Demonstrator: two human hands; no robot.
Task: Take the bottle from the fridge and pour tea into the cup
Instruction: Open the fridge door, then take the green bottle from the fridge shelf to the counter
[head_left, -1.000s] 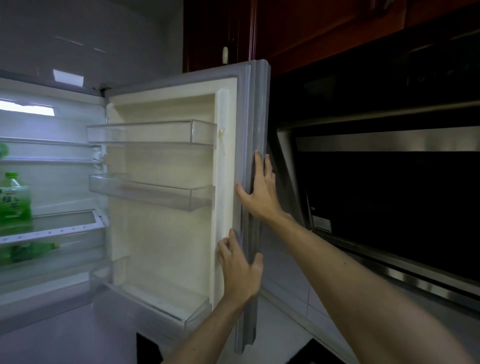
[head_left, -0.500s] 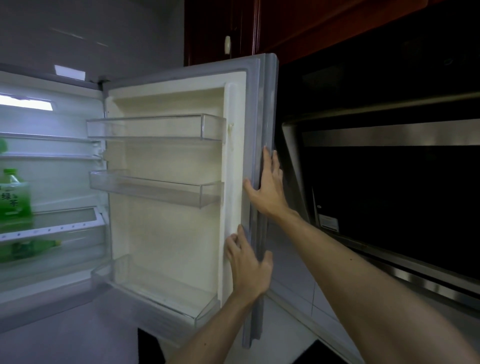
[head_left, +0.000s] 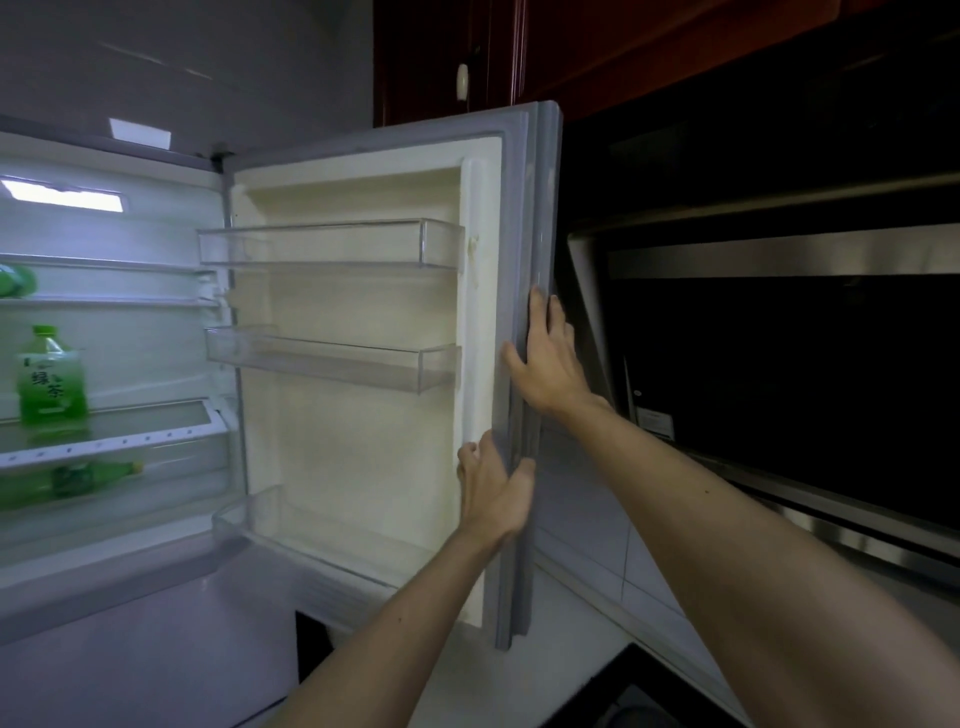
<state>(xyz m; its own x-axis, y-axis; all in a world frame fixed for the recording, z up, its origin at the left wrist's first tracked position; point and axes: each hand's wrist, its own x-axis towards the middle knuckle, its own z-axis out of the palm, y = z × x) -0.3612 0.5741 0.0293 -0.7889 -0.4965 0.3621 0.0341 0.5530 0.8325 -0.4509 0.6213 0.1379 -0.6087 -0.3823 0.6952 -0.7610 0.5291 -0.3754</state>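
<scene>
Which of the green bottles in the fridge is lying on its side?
The lowest bottle, under the glass shelf, lies on its side with its cap toward the door. The labelled bottle on the shelf above stands upright.

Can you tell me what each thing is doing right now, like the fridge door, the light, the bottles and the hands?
Fridge door: open wide.
Fridge light: on.
Standing green bottle: upright on a shelf, cap on.
Lying green bottle: on its side, lower down.
Left hand: rests on the door's edge, fingers straight.
Right hand: presses the door's edge higher up, fingers straight.
</scene>
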